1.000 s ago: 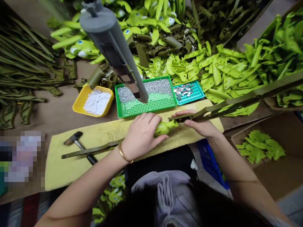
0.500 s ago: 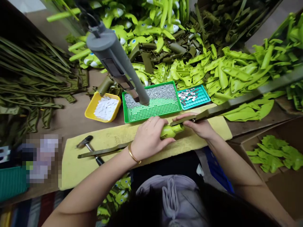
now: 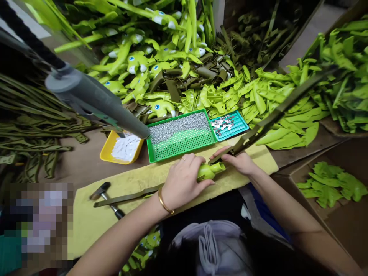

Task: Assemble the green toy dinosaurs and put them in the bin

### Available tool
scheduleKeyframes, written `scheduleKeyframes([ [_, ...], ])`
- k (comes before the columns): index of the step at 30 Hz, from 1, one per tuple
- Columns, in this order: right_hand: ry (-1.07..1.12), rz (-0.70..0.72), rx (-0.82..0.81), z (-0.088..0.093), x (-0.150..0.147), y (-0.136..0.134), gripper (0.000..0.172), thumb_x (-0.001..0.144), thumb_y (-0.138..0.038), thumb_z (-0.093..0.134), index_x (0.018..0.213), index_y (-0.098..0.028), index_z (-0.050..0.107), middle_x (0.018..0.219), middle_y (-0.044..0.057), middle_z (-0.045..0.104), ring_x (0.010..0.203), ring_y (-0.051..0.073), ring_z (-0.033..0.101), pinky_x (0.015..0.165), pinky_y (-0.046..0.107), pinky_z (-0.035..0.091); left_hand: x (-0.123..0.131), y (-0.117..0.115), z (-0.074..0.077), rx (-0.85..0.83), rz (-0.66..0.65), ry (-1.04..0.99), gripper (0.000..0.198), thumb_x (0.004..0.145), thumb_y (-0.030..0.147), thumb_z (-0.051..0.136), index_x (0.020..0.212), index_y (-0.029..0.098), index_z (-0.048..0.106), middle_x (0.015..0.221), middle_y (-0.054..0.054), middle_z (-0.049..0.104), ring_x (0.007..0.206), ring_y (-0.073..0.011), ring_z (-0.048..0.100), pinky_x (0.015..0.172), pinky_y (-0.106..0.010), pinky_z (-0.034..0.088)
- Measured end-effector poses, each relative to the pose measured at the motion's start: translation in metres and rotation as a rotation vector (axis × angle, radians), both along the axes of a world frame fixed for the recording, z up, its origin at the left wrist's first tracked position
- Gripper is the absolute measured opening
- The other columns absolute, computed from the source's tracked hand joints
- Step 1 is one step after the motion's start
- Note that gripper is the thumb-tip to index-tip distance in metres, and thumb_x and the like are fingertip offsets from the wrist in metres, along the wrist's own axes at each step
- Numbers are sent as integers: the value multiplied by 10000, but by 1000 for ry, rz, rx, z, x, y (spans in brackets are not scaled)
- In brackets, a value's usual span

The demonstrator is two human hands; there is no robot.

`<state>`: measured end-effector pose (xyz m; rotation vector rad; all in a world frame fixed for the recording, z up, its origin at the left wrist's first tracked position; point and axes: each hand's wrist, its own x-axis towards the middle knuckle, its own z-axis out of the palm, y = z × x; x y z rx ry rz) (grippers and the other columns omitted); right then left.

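My left hand (image 3: 184,176) is closed round a lime-green plastic toy part (image 3: 207,172) with a hollow, tube-like end facing right. In my right hand (image 3: 240,161) is a long olive-green plastic strip (image 3: 273,119), slanting up to the right. Its near tip lies right by the green part's open end; I cannot tell whether they touch. Another olive strip (image 3: 126,197) reaches out leftward from beneath my left hand and crosses over a hammer (image 3: 107,199). A yellow cloth (image 3: 94,226) lies under all of these.
A grey power screwdriver (image 3: 97,99) hangs at the left, its tip near a green tray of screws (image 3: 184,149). Beside that stand a yellow tub of white pieces (image 3: 107,153) and a teal tray of metal discs (image 3: 230,132). Lime-green parts (image 3: 276,92) are heaped behind.
The hanging screwdriver has swung to the left. The olive strip in my right hand now slants more steeply. My left hand keeps its grip on the green part.
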<state>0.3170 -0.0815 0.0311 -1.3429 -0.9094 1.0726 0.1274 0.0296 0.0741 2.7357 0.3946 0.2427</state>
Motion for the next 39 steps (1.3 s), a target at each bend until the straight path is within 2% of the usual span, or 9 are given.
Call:
scheduleKeyframes([
  [12,49,-72,-4,-16,-5,-3,263,839,-483,634,927,-243,695,949,24,749,952,186,693,932,372,526,-2,4,-1,-6,30,-24,521,760,527,719,1039,124,544,928,-91,626,876,-266,607,732,-396,522],
  [19,83,-51,-102,-4,-25,-2,406,597,-422,844,899,-218,664,947,33,731,915,203,689,871,379,553,3,11,10,-59,61,119,551,781,547,686,1110,118,582,1060,-124,634,994,-281,606,830,-412,520],
  [23,-225,210,-127,16,6,0,334,688,-377,776,979,-233,694,1037,40,722,977,219,678,915,400,548,1,25,28,-129,-109,358,500,828,517,637,1243,239,602,1175,-81,618,1019,-281,614,808,-401,507],
  [25,-449,279,-112,26,40,26,275,748,-332,713,999,-219,701,1032,52,718,971,226,674,897,408,553,1,31,32,-195,-131,426,465,830,522,634,1214,261,639,1036,-52,645,932,-246,630,767,-364,494],
  [26,-565,61,-83,29,57,47,184,791,-319,649,918,-198,704,938,56,720,884,215,680,838,404,566,2,33,32,-215,-122,435,456,827,522,639,1195,254,656,983,-45,644,909,-236,628,756,-352,485],
  [29,-780,-312,-18,30,94,131,293,881,-200,486,1124,-111,623,1118,136,665,1071,238,616,1015,460,465,4,34,28,-233,-99,428,470,810,516,663,1186,235,669,958,-48,637,912,-234,614,753,-343,471],
  [33,-944,-232,-55,25,101,225,396,741,-77,618,1136,-96,618,1298,179,574,1308,341,443,1125,543,324,5,32,24,-253,-76,429,505,788,530,682,1200,238,667,959,-49,636,905,-231,609,759,-344,470],
  [36,-824,-248,-122,25,107,241,222,701,-64,640,920,-94,657,1076,183,654,1162,370,552,1063,611,362,6,31,23,-261,-49,417,503,783,523,685,1201,244,666,964,-52,639,911,-235,610,762,-351,479],
  [39,-570,-334,-120,25,128,213,160,750,-150,628,908,-133,624,854,98,667,907,266,651,899,541,523,12,30,22,-270,-57,398,505,789,521,676,1208,238,663,986,-55,645,932,-245,614,788,-369,485],
])
